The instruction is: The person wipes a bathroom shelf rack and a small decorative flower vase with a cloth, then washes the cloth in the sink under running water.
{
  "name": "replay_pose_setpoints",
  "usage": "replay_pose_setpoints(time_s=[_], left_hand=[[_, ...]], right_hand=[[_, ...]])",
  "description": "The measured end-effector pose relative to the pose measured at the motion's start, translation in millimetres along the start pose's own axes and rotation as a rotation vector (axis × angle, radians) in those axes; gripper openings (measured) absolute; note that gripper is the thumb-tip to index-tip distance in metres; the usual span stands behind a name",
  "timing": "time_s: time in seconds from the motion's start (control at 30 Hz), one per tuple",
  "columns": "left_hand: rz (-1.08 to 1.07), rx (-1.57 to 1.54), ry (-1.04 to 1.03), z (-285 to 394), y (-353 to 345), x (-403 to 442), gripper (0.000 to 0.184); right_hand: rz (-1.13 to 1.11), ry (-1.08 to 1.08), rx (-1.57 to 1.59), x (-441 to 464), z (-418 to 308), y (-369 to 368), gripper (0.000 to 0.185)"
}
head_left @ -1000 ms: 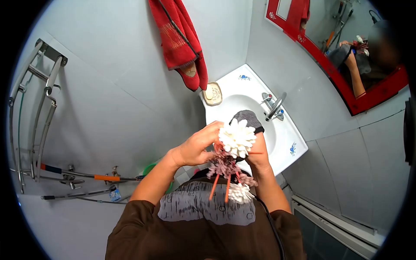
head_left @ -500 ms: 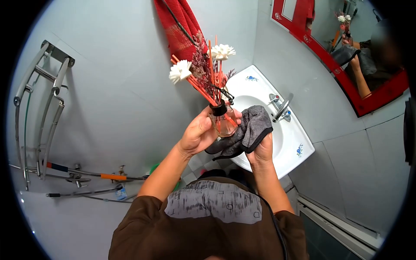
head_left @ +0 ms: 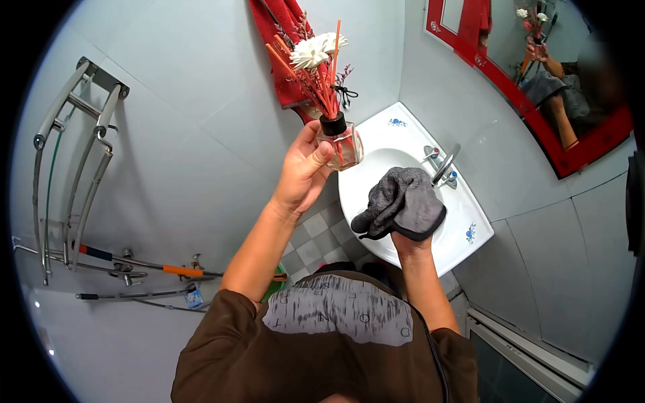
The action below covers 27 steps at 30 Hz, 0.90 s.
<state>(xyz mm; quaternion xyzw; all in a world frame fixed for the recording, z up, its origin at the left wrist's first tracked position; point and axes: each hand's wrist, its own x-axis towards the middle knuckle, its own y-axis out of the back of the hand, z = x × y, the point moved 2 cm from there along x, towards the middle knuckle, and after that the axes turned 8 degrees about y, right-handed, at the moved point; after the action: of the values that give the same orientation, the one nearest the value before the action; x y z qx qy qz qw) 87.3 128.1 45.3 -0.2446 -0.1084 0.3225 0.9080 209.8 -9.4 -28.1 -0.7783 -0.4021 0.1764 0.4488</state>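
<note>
My left hand (head_left: 304, 168) is wrapped round a clear glass bottle (head_left: 342, 149) with a black neck, held upright beside the sink's left corner. Orange sticks, dark red dried sprigs and white flowers (head_left: 314, 51) rise from the bottle. A dark grey cloth (head_left: 401, 201) with a black edge is draped over my right hand (head_left: 411, 246), above the basin. The cloth hides most of those fingers; only the lower part of the hand and the wrist show. Bottle and cloth are apart.
Below the cloth is a white sink (head_left: 463, 232) with a chrome faucet (head_left: 446, 166). A red towel (head_left: 282, 74) hangs behind the flowers. On the right wall is a red-framed mirror (head_left: 537, 138). Metal racks (head_left: 77, 104) and mops with orange and black handles (head_left: 181, 271) stand at left.
The bottle has been turned upright and raised away from my body in my left hand. My right hand has drawn the cloth away from the bottle, over the basin.
</note>
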Motion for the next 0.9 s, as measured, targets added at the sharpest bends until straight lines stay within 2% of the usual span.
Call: replay_pose_setpoints(time_s=[0.03, 0.1, 0.23, 0.27, 0.33, 0.37, 0.5, 0.6, 0.77, 0.83, 0.9], left_hand=[[-0.002, 0.001, -0.001, 1, 0, 0, 0.051], [0.045, 0.011, -0.037, 3, 1, -1, 0.05], [0.083, 0.146, -0.046, 7, -1, -8, 0.055], [0.097, 0.293, -0.096, 5, -2, -10, 0.057], [0.107, 0.506, -0.181, -1, -4, -15, 0.061], [0.102, 0.497, -0.18, -4, -5, -18, 0.061], [0.112, 0.857, -0.239, -15, -12, -30, 0.055], [0.059, 1.072, -0.333, -12, -20, -37, 0.055], [0.013, 0.959, -0.26, -15, -14, -39, 0.057], [-0.004, 0.802, -0.073, -19, -11, -40, 0.057], [-0.025, 0.748, -0.057, -24, -7, -39, 0.057]], right_hand=[[-0.001, 0.002, 0.0, 1, -3, -3, 0.039], [-0.161, 0.175, -0.261, 1, -8, -9, 0.039], [-0.014, 0.124, -0.008, -5, -3, -7, 0.046], [-0.018, 0.061, 0.079, -4, -1, -3, 0.051], [-0.042, 0.072, -0.027, 0, -2, -7, 0.051], [-0.058, 0.089, -0.102, 3, -2, -11, 0.051], [-0.164, 0.225, -0.404, 16, -10, -19, 0.037], [-0.122, 0.196, -0.422, 19, -22, -23, 0.026], [-0.141, 0.237, -0.365, 22, -29, -32, 0.031], [-0.142, 0.217, -0.339, 25, -25, -23, 0.033], [-0.147, 0.201, -0.242, 26, -23, -20, 0.032]])
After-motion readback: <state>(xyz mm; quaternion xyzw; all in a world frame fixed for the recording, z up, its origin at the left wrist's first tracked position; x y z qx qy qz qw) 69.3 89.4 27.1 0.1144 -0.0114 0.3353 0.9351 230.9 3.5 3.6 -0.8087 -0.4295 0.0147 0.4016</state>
